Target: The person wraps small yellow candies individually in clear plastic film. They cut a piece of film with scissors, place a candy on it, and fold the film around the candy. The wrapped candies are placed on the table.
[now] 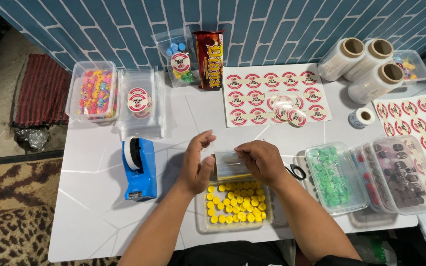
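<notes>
Blue tape dispenser (138, 168) (sticker sheets (274, 93) behind)

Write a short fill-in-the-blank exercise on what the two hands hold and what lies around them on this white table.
1. Both hands, left hand and right hand, hold a small clear plastic pouch above an open tray of ____ round candies.
2. The blue tape dispenser stands to the ____ of the left hand.
3. The lidded clear tub right of the right hand holds ____ candies.

Missing words: yellow; left; green
</notes>
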